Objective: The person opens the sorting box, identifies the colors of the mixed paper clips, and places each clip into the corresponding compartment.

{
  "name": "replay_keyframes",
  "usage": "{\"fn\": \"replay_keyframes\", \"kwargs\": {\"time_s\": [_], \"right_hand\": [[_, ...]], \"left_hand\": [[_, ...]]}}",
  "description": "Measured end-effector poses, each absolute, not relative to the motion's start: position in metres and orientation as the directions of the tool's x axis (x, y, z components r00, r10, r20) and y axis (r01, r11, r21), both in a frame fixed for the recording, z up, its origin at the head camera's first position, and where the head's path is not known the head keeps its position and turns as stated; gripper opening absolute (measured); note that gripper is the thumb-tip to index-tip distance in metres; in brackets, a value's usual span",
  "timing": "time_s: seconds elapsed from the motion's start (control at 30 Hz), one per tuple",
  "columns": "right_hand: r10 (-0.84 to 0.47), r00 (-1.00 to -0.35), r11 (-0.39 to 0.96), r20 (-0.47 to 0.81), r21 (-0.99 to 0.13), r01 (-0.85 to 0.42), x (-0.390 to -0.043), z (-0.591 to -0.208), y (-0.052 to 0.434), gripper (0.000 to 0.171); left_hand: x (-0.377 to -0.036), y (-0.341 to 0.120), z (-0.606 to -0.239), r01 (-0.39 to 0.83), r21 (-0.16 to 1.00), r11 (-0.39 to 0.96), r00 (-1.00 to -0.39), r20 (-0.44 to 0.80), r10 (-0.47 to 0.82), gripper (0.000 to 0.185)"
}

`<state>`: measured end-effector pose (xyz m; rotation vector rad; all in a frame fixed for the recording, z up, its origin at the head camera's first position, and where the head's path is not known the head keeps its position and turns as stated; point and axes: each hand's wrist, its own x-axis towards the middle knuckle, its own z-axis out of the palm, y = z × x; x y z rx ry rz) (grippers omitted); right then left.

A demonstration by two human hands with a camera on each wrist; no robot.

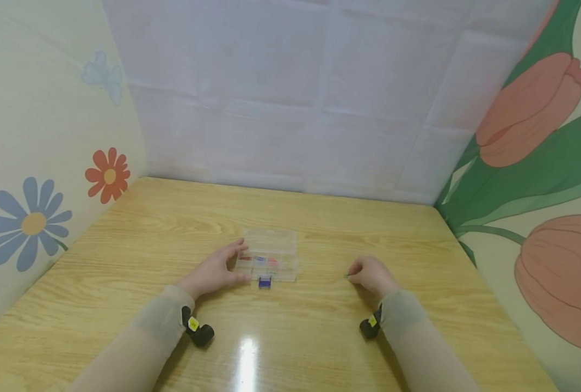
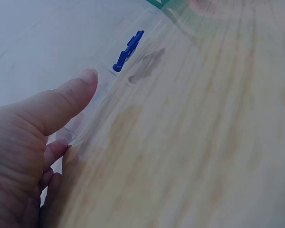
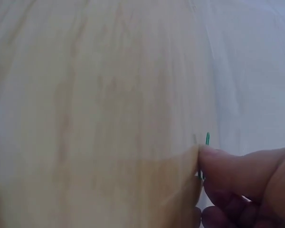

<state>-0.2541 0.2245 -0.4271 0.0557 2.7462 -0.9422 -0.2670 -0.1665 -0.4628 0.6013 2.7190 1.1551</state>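
Observation:
A clear plastic compartment box (image 1: 288,272) lies on the table with its lid (image 1: 270,239) folded back. Small red, blue and pink pieces (image 1: 273,262) sit in separate compartments. A blue latch (image 2: 128,51) hangs at the front edge. My left hand (image 1: 217,272) holds the box's left side, thumb at the front and a finger toward the hinge. To the right of the box, my right hand (image 1: 372,275) pinches a thin green paper clip (image 3: 207,138) between thumb and fingers, close over the table; part of the clip is hidden by the thumb.
The wood-grain table (image 1: 310,337) runs back to a white cloth (image 1: 290,109). Flower-patterned cloths stand on the left (image 1: 6,136) and right (image 1: 491,190) sides. A small black camera is strapped to each wrist.

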Motion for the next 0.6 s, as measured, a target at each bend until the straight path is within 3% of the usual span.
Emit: {"fn": "replay_keyframes", "kwargs": {"time_s": [0.6], "right_hand": [[-0.014, -0.966, 0.745, -0.259, -0.646, 0.162, -0.2518, -0.4264, 0.223, 0.012]], "left_hand": [[-0.2672, -0.1663, -0.4629, 0.324, 0.708, 0.628, -0.908, 0.047, 0.416, 0.088]]}}
